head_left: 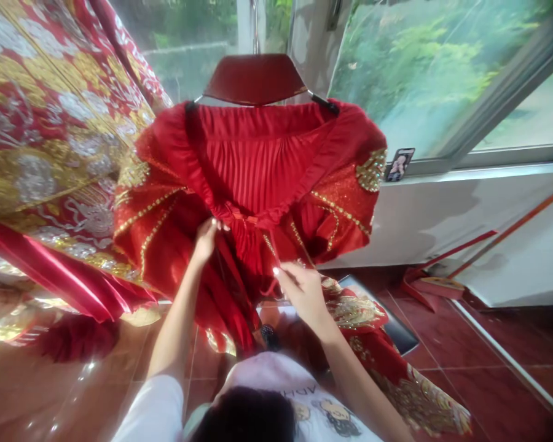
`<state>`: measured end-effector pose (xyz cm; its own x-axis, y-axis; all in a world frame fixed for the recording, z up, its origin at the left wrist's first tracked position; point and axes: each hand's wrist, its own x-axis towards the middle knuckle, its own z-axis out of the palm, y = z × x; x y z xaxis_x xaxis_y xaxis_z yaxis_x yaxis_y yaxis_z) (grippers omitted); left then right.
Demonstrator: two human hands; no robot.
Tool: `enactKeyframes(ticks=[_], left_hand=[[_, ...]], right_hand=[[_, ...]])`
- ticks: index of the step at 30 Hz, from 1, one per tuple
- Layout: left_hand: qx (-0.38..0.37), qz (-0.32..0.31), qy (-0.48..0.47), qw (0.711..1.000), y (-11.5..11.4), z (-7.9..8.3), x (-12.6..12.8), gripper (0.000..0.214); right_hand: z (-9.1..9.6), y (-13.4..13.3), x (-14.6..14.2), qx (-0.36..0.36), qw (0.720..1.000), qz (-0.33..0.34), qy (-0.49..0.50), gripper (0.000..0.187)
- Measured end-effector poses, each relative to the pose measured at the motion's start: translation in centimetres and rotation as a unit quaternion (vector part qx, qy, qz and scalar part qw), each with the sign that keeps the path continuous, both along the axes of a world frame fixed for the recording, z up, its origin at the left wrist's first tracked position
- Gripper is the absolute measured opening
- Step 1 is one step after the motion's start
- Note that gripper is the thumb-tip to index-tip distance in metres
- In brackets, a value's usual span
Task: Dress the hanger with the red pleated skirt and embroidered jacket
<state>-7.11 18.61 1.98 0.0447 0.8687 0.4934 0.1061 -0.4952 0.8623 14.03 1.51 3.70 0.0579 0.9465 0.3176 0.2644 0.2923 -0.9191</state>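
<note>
Red garment [253, 166] hanging on the hanger [255, 80] by the window [410, 80]: left hand [206, 242] pinching its front edge, right hand [304, 291] gripping a thin cord [275, 248], and 1 hard tug could drag everything off.

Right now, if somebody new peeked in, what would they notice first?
Probably the bright red gathered garment with gold beading, hanging in the middle from a glossy dark-red hanger. Next, perhaps, the red cloth with gold and silver patterns, filling the upper left. Near the center, the left hand touches the garment's front, while the right hand holds a thin red cord.
</note>
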Motion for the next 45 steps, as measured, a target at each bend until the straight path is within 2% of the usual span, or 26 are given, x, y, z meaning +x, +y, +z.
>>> enactKeyframes(ticks=[2, 4, 8, 10, 12, 14, 17, 21, 23, 25, 27, 29, 30, 31, 33, 36, 38, 40, 43, 45], left_hand=[[-0.001, -0.021, -0.007, 1.000, -0.2, -0.1, 0.8, 0.055], [-0.012, -0.017, -0.031, 0.999, -2.2, -0.7, 1.9, 0.053], [-0.072, 0.035, -0.088, 0.993, -9.8, -2.9, 4.4, 0.046], [-0.124, 0.017, -0.101, 0.987, -13.6, -4.0, 5.6, 0.044], [-0.160, -0.006, -0.111, 0.981, -16.3, -4.5, 6.7, 0.043], [-0.175, -0.016, -0.118, 0.977, -17.7, -4.6, 7.2, 0.044], [-0.197, -0.037, -0.123, 0.972, -17.6, -3.8, 6.6, 0.043], [-0.248, -0.098, -0.130, 0.955, -16.4, -2.5, 3.8, 0.028], [-0.273, -0.109, -0.174, 0.940, -15.9, -1.9, 2.1, 0.028], [-0.266, -0.089, -0.236, 0.930, -15.6, -1.3, 0.6, 0.034], [-0.194, -0.033, -0.241, 0.950, -15.3, -0.2, -0.4, 0.032], [-0.075, 0.033, -0.131, 0.988, -15.1, 1.3, -0.7, 0.024], [-0.013, 0.060, -0.049, 0.997, -14.9, 2.1, -0.5, 0.021], [0.044, 0.080, 0.036, 0.995, -14.7, 3.0, -0.2, 0.018], [0.132, 0.117, 0.170, 0.970, -14.0, 4.3, 0.9, 0.016], [0.183, 0.187, 0.239, 0.935, -12.5, 4.7, 2.9, 0.014], [0.161, 0.210, 0.200, 0.943, -11.6, 4.1, 3.9, 0.017], [0.112, 0.203, 0.113, 0.966, -11.1, 3.2, 4.6, 0.024], [-0.009, 0.101, -0.049, 0.994, -10.8, 2.2, 5.2, 0.022], [-0.079, 0.014, -0.140, 0.987, -10.9, 1.9, 5.2, 0.022]], right_hand=[[-0.3, -0.3, -0.2, -0.029, 0.999, 0.014, 0.018, 0.033], [-1.0, 0.1, -0.6, -0.060, 0.997, 0.012, 0.055, 0.033], [-2.5, 1.3, -1.3, -0.063, 0.991, -0.010, 0.118, 0.035], [-2.7, 1.4, -1.8, -0.052, 0.991, -0.009, 0.124, 0.033], [-2.5, 1.3, -2.6, -0.046, 0.991, -0.002, 0.124, 0.031], [-2.1, 1.0, -3.5, -0.061, 0.989, 0.029, 0.129, 0.031], [-1.4, 0.6, -5.0, -0.056, 0.989, 0.061, 0.120, 0.023], [-1.1, 0.4, -6.6, 0.005, 0.991, 0.043, 0.125, 0.016], [-1.4, 0.5, -7.0, 0.008, 0.987, 0.056, 0.152, 0.014], [-1.8, 0.6, -7.2, 0.009, 0.985, 0.052, 0.165, 0.014], [-2.2, 0.8, -7.2, 0.011, 0.986, 0.037, 0.161, 0.014], [-2.4, 1.0, -7.1, 0.015, 0.988, 0.026, 0.151, 0.015], [-2.4, 1.1, -7.0, 0.016, 0.989, 0.024, 0.147, 0.015], [-2.4, 1.1, -6.9, 0.018, 0.989, 0.022, 0.144, 0.015], [-2.3, 1.1, -6.7, 0.023, 0.990, 0.018, 0.134, 0.017], [-2.0, 1.0, -6.4, 0.028, 0.992, 0.010, 0.121, 0.020], [-2.0, 1.0, -6.1, 0.027, 0.992, 0.004, 0.121, 0.020], [-1.9, 1.0, -5.9, 0.025, 0.992, 0.000, 0.126, 0.018], [-2.0, 1.1, -5.5, 0.012, 0.990, -0.004, 0.142, 0.016], [-2.1, 1.2, -5.4, 0.001, 0.988, -0.009, 0.154, 0.016]])
